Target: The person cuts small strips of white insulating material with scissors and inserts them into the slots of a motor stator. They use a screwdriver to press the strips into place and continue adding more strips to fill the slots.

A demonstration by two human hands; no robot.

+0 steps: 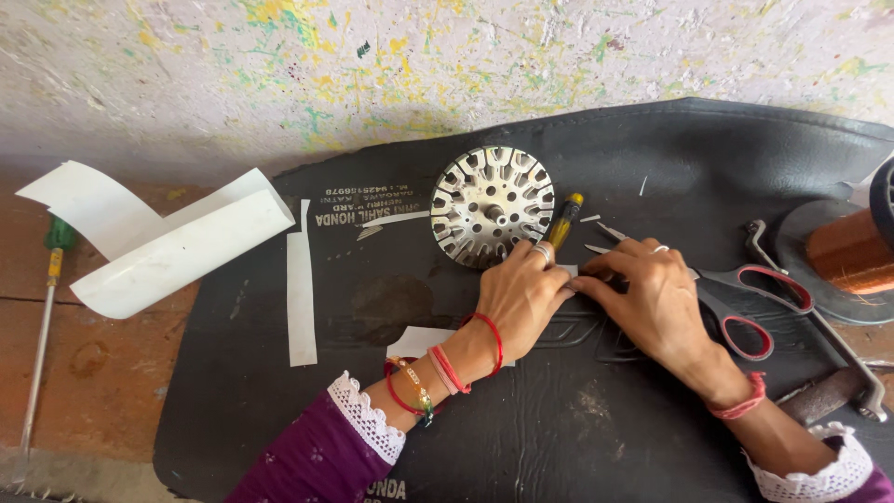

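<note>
Black vinyl mat point(652, 149) covers the worktop. Curled white sheet point(177, 247) lies at its left edge, a long paper strip point(300, 289) beside it. Slotted metal stator core point(491, 205) sits mid-mat, a yellow-handled screwdriver point(562, 222) touching its right side. Copper wire spool point(852, 250) far right. Red-handled scissors point(745, 298) lie under the right hand point(656, 303). Left hand point(523, 293) and right hand meet fingertips, both pinched narrow on a small white paper piece point(568, 270) just below the core.
</note>
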